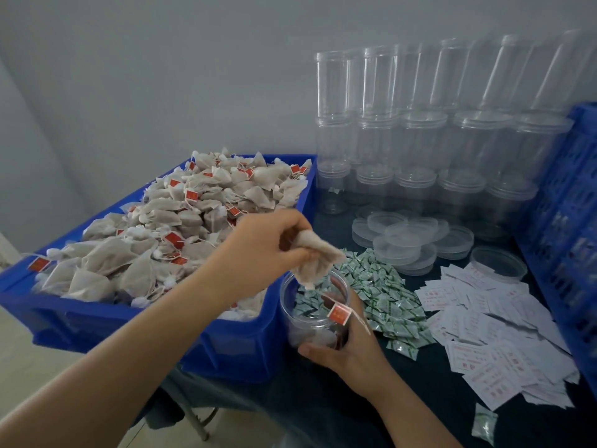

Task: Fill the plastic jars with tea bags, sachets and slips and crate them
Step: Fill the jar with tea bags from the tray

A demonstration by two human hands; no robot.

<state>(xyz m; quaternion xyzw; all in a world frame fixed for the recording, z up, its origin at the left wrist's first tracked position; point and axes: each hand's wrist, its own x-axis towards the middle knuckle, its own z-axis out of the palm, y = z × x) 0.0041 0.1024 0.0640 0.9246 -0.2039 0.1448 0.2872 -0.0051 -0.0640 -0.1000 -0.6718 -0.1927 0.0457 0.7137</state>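
Note:
My left hand point(268, 244) grips a bunch of beige tea bags point(315, 261) right above the mouth of a clear plastic jar point(303, 315). One red tag point(339, 313) dangles on its string over the jar's rim. My right hand point(345, 347) wraps around the jar from the right and holds it upright on the dark table. A few tea bags lie in the jar's bottom. A blue bin point(106, 315) heaped with tea bags point(168, 227) stands to the left.
Green-white sachets point(384, 292) lie in a pile right of the jar, white paper slips point(494, 331) farther right. Clear lids point(410, 240) are stacked behind them. Empty jars point(420, 137) are stacked against the wall. A blue slatted crate point(568, 221) stands at the right edge.

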